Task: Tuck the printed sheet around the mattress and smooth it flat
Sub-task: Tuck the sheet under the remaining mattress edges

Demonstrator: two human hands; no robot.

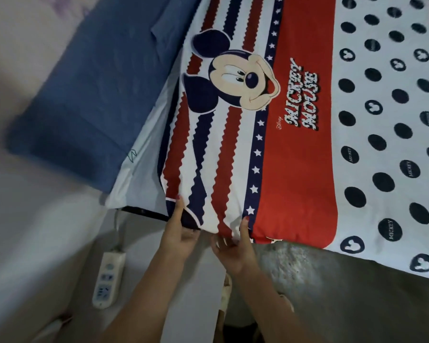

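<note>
Red, white and navy cotton fills the upper right of our view: the printed sheet (295, 149) lies spread over the mattress (144, 154), whose pale side shows as a strip at about 9 o'clock from the cartoon mouse face (235, 78). Its near corner hangs over the bed edge at roughly 6 o'clock from that face, and that is where we have both hands. Our left hand (181, 233) pinches the striped corner, thumb lying on top of the fabric and the fingers curled underneath, hidden from us. Our right hand (233, 251) sits just beside it at 3 o'clock, thumb on top near the starred band and fingers folded under the hem, so it too grips the sheet's edge. The red panel with lettering and the dotted white field run off toward 3 o'clock, lying fairly flat. A blue pillow (84, 95) rests at 9 o'clock from the mouse face, touching the mattress edge. Down at 7 o'clock from our left hand, a white power strip (108, 278) lies on the pale floor (35, 243), its cord leading up toward the bed.
</note>
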